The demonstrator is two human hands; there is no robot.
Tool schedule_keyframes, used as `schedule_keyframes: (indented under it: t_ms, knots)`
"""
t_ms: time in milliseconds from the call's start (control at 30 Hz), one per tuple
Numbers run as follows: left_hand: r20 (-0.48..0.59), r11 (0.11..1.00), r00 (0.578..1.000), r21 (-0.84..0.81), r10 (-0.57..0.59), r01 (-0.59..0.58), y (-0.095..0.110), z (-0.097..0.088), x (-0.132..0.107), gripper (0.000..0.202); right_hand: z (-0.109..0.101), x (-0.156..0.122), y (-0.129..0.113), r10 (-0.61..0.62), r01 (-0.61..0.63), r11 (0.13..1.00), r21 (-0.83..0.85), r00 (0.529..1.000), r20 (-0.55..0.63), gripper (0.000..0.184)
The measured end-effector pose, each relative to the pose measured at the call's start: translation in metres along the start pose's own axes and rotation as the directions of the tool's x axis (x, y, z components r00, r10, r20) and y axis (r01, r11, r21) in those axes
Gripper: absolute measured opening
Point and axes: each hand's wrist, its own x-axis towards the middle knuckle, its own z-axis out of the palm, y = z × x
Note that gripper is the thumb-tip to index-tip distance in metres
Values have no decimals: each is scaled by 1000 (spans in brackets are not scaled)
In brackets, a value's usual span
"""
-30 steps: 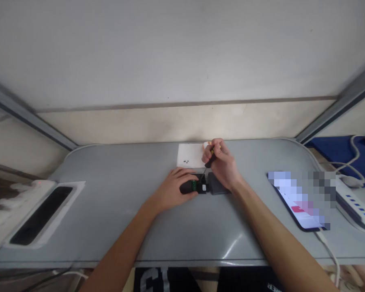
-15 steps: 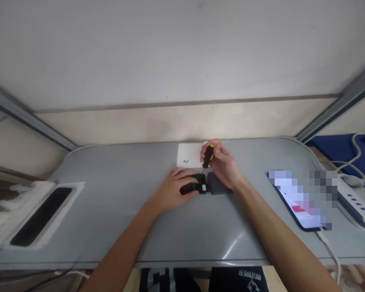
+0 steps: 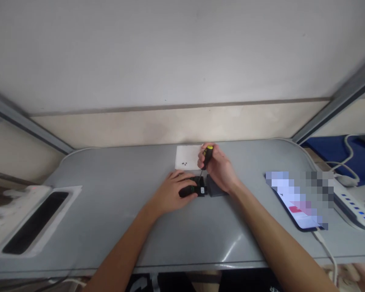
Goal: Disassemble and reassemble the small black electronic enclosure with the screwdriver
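Observation:
My left hand (image 3: 172, 191) lies over a small black device (image 3: 194, 187) on the grey table (image 3: 115, 202), fingers closed around its left end. Green and white parts show on the device's open right side. My right hand (image 3: 219, 170) grips a black and yellow screwdriver (image 3: 206, 157), held nearly upright with its tip down on the device. A dark grey cover (image 3: 214, 187) lies just right of the device, partly under my right hand. Behind them a white paper (image 3: 187, 157) carries a few tiny dark screws (image 3: 184, 164).
A phone (image 3: 298, 202) with a lit screen lies at the right, a cable running off the table's front. A white power strip (image 3: 353, 202) sits beyond it. A white tray with a black insert (image 3: 36, 221) rests at the left edge. A wall rises behind the table.
The screwdriver handle has come upright and shows more between my right fingers. Both hands stay at the device; the view has shifted slightly.

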Motion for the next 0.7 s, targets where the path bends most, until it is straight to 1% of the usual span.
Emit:
schedule_keyframes:
  t_ms: [167, 267, 367, 567, 700]
  knots:
    - [-21, 1000, 999, -6, -24, 24, -2, 3, -1, 22, 1, 0, 0, -18, 20, 999, 25, 998, -60, 33]
    - [-18, 999, 999, -16, -30, 29, -1, 3, -1, 26, 4, -1, 0, -22, 24, 999, 35, 998, -51, 33]
    - [-15, 999, 999, -12, -39, 39, 0, 3, 0, 26, 8, -3, 0, -20, 22, 998, 51, 999, -38, 32]
    - [-6, 997, 997, -9, -72, 72, 2, 1, 0, 27, 8, -4, 1, -29, 28, 1000, -8, 999, -25, 34]
    - [1, 997, 997, 0, -78, 78, 3, 0, 0, 29, 9, -5, 2, -43, 43, 999, -1, 999, -27, 34]
